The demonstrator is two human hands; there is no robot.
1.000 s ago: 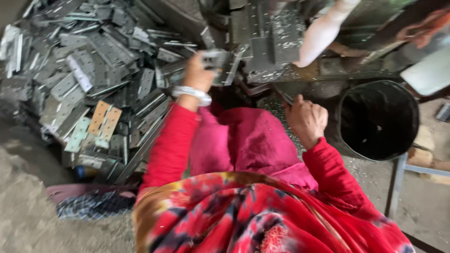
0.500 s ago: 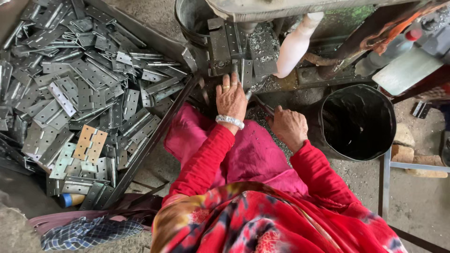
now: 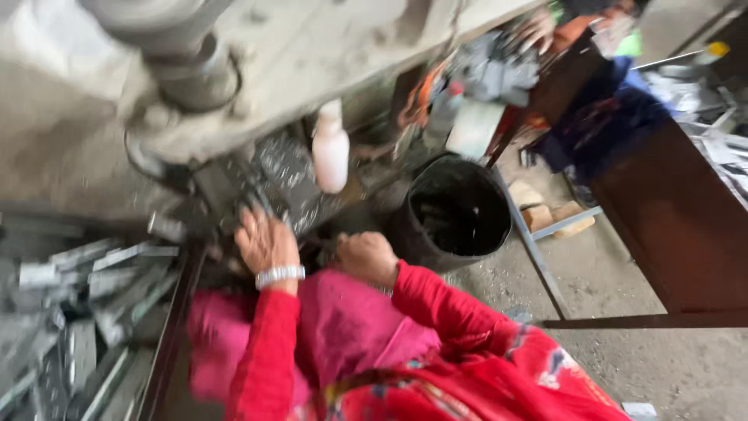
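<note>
Change since the earlier frame: the view has swung up and to the right and is now blurred. The heap of grey metal plates (image 3: pixel 86 312), which filled the left half before, is cut down to the lower left corner. The press machine (image 3: pixel 234 70), grey and bulky, now fills the upper left and centre. The black bucket (image 3: pixel 456 214) has moved from the right edge to centre right. A dark brown cabinet (image 3: pixel 670 226) and a second person (image 3: pixel 592 31) at the upper right have come into view.

Left hand (image 3: pixel 266 240): centre left, red sleeve, pale beaded bracelet (image 3: pixel 279 274) at the wrist. Palm down, fingers spread and reaching up onto the dark machine surface (image 3: pixel 273 183) strewn with small metal pieces. It has stayed at this spot. Whether the fingers hold a piece cannot be told through the blur.

Right hand (image 3: pixel 366 257): just right of the left hand, lower, near the bucket's left side. Fingers curled together into a loose fist, knuckles up; what they enclose, if anything, cannot be told.

White bottle (image 3: pixel 330 150): hangs neck-up at the machine front, above and between the two hands.

Lap: pink cloth (image 3: pixel 343 327) below both hands.
</note>
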